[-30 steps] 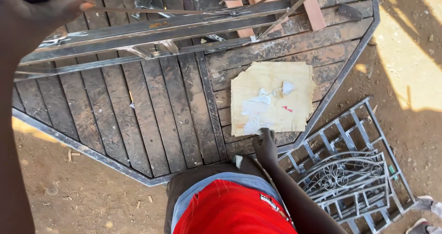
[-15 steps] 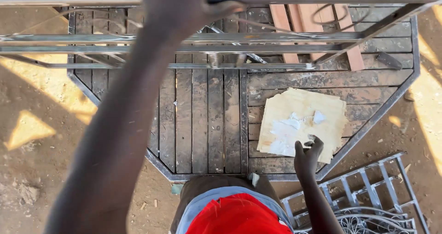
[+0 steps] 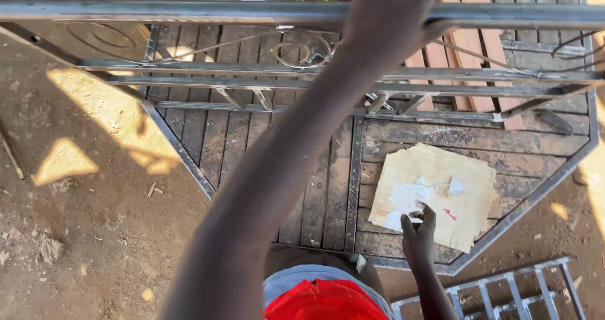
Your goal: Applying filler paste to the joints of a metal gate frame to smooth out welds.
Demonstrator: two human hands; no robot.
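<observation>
Left hand [image 3: 387,21] up at top of view, fingers wrapped over the long grey steel top rail [image 3: 189,10] of a welded metal gate frame [image 3: 302,74], closed on it and steadying it. Right hand [image 3: 419,235] low at centre right, fingers half curled, tips dipping into white pasty filler [image 3: 408,200] smeared on a ragged square of tan cardboard [image 3: 469,200]; nothing clasped, fingers loosely bunched on the paste.

Cardboard lying flat on a weathered dark wooden-plank platform [image 3: 315,169] edged in angle iron, serving as bench; cardboard near its right corner, just ahead of the knees. Small red mark beside the paste.

Step in hand, as judged: picking up filler on fingertips while the frame is held. Next move likely calls for a modest dab carried up to a joint on the frame without dropping any.

Textures: rail smooth, dull, with thin scrollwork [image 3: 296,49] beneath; planks grimy, grooved; cardboard torn at edges; paste thick, chalky. Dirt ground [image 3: 82,219] dusty, sun-patched. Second pale metal grille [image 3: 504,291] lying at lower right.
</observation>
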